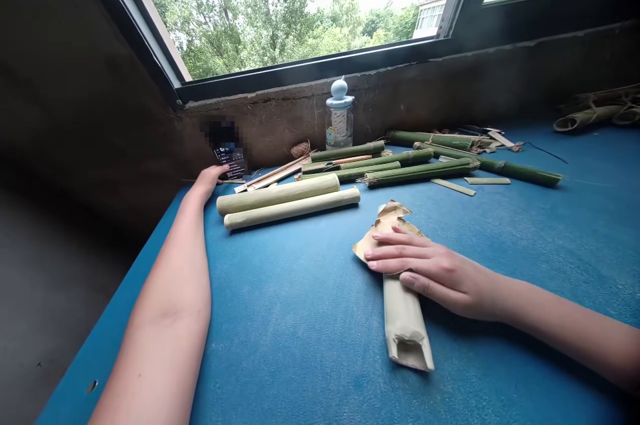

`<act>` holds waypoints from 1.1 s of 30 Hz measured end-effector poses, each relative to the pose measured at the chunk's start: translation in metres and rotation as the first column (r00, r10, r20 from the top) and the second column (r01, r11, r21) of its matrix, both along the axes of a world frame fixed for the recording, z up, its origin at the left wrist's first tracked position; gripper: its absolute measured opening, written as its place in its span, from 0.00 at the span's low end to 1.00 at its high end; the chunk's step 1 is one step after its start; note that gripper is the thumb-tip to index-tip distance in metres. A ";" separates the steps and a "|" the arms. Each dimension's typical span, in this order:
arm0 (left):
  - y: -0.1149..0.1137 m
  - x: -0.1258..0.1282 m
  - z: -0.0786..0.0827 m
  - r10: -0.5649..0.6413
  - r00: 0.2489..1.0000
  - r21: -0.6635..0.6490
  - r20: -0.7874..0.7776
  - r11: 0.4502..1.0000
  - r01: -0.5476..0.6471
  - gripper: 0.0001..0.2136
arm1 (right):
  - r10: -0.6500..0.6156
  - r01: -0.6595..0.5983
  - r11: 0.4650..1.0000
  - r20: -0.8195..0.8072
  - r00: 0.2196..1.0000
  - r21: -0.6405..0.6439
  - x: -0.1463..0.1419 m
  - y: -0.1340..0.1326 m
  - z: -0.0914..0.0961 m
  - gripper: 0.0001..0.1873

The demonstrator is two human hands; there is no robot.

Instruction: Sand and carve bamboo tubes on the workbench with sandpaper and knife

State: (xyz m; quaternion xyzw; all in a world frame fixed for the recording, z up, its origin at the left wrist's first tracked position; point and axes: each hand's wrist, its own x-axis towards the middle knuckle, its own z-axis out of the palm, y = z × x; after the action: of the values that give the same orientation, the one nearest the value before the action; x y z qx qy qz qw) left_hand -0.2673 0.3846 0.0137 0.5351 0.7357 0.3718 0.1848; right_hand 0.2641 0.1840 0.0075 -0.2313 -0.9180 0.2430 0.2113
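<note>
My right hand (430, 272) lies across a split tube of pale dried bamboo (404, 322), pressing it to the blue tabletop (300, 338). The tube's far end is torn and flares into ragged flaps. My left hand (210, 180) reaches far forward, its fingertips touching the lower edge of a phone (231, 162) propped against the wall. Part of the phone is pixelated. Two thick peeled bamboo tubes (287, 202) lie between my hands, nearer my left hand.
Several green bamboo lengths (417, 173) and flat strips (453, 186) lie beyond the tubes. A glass jar with a blue lid (340, 115) and a ball of twine (300, 148) stand by the wall. Cut bamboo pieces (590, 112) lie far right, under a window.
</note>
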 end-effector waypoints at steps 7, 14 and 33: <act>0.000 0.007 0.007 0.015 1.000 -0.008 0.001 1.000 -0.015 0.13 | -0.039 0.039 0.999 0.039 0.998 0.001 -0.004 -0.008 0.006 0.23; 0.002 0.020 0.012 0.043 0.999 0.037 -0.015 0.998 -0.042 0.15 | -0.078 0.078 0.997 0.003 0.997 -0.017 -0.009 -0.013 0.011 0.21; -0.003 0.008 -0.001 0.038 0.993 0.109 0.115 0.993 -0.050 0.15 | 0.073 -0.073 0.996 -0.006 0.997 -0.045 -0.013 -0.021 0.006 0.20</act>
State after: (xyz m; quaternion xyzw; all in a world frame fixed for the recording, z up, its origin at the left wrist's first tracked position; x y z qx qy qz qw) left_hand -0.2594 0.3817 0.0123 0.5064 0.7138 0.4460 0.1877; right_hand 0.2516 0.1631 0.0136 -0.2018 -0.9196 0.2718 0.1991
